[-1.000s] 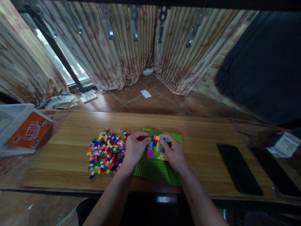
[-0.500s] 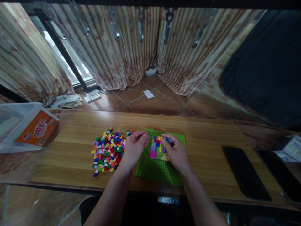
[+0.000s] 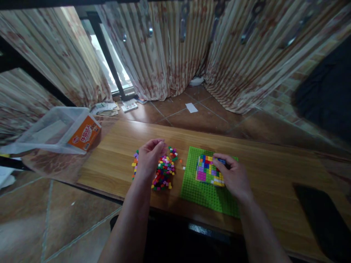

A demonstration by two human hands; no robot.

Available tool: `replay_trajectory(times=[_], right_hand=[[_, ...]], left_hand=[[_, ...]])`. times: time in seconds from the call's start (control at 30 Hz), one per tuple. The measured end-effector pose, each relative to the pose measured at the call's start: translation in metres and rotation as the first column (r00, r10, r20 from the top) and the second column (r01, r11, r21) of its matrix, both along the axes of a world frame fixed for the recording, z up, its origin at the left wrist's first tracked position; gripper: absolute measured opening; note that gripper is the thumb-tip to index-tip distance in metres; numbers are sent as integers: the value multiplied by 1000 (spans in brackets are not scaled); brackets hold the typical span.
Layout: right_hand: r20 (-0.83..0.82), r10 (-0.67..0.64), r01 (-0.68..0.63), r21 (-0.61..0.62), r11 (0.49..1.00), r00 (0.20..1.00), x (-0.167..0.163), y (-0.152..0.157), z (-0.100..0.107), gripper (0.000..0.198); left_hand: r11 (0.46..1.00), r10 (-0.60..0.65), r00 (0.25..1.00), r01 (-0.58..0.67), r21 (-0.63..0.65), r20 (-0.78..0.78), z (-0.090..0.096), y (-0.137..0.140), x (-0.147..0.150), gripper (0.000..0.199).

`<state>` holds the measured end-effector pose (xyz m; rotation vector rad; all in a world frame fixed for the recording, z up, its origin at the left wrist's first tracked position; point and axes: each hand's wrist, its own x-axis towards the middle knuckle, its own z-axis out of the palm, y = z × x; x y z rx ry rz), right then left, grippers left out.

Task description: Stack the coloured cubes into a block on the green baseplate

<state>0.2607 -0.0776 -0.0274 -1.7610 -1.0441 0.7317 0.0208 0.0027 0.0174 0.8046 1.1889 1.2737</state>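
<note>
Bricks (image 3: 205,171) against curled right hand (image 3: 235,177)

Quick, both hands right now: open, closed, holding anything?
Left hand: fingers curled over the loose bricks; whether it holds one cannot be told.
Right hand: curled at the brick block; whether its grip is closed cannot be told.

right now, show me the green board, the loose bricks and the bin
Green board (image 3: 207,199): head view, bare near part.
Loose bricks (image 3: 165,171): head view, uncovered right part of the pile.
Bin (image 3: 85,134): head view, orange label on its end wall.
</note>
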Motion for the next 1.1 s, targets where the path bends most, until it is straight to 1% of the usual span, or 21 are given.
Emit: replay_trajectory(times=[0.07,0.13,0.17,0.23,0.3,0.33,0.37,0.4,0.47,0.53,0.57,0.63,0.67,0.73,0.77,0.83,0.9,0.97,1.03,1.1], right_hand=[[163,-56,38,112,993,985,-4,-3,5,32],[320,-113,29,255,966,941,-16,-6,12,25],[380,-119,-7,314,949,917,-24,-7,16,23],[457,-20,-148,327,934,889,-45,-9,20,20],[534,133,-319,272,908,835,-66,-8,20,20],[558,204,-379,217,900,805,-76,-7,18,21],[584,244,-410,169,896,774,-84,-5,16,23],[607,265,-419,125,899,749,-91,-4,14,24],[652,280,-396,35,918,705,-100,-2,11,26],[688,295,-351,-63,934,663,-105,-1,10,28],[701,309,-326,-115,938,643,-108,0,11,28],[718,352,-285,-219,933,601,-112,0,13,28],[722,373,-264,-265,927,583,-114,1,15,28],[728,410,-230,-340,912,550,-117,3,18,27],[730,421,-217,-362,907,539,-118,3,18,27],[730,428,-215,-372,903,533,-118,5,16,26],[724,420,-250,-338,907,547,-117,5,12,27],[706,399,-310,-261,914,585,-115,4,9,30],[666,353,-362,-132,923,658,-111,2,11,30],[585,283,-367,27,930,760,-105,0,21,28]], left_hand=[[1000,17,1000,-17,1,3,1,1,-6,35],[1000,11,1000,-11,6,11,1,0,-10,35],[1000,1,1000,-2,6,16,1,-1,-11,34],[1000,-16,1000,16,4,14,2,-2,-12,33],[1000,-21,1000,21,5,-1,3,-3,-13,32],[1000,-19,1000,19,8,-13,3,-4,-14,32],[1000,-19,1000,19,9,-25,3,-3,-15,31],[1000,-22,999,22,11,-40,2,-3,-16,31],[999,-39,995,41,18,-90,-1,-2,-19,28],[996,-75,978,84,39,-193,-5,0,-23,22],[992,-93,959,111,54,-268,-7,0,-24,18],[978,-143,882,195,71,-449,-12,0,-27,11],[965,-178,826,253,70,-535,-13,0,-29,10],[925,-253,699,377,44,-669,-14,-2,-30,14],[905,-280,637,424,24,-718,-13,-3,-30,17],[883,-297,525,469,-21,-797,-11,-5,-30,21],[880,-281,428,472,-53,-859,-8,-7,-30,22],[876,-264,358,478,-67,-895,-7,-8,-29,23],[876,-235,297,478,-69,-925,-8,-9,-26,25],[879,-193,218,471,-70,-957,-10,-10,-22,26]])
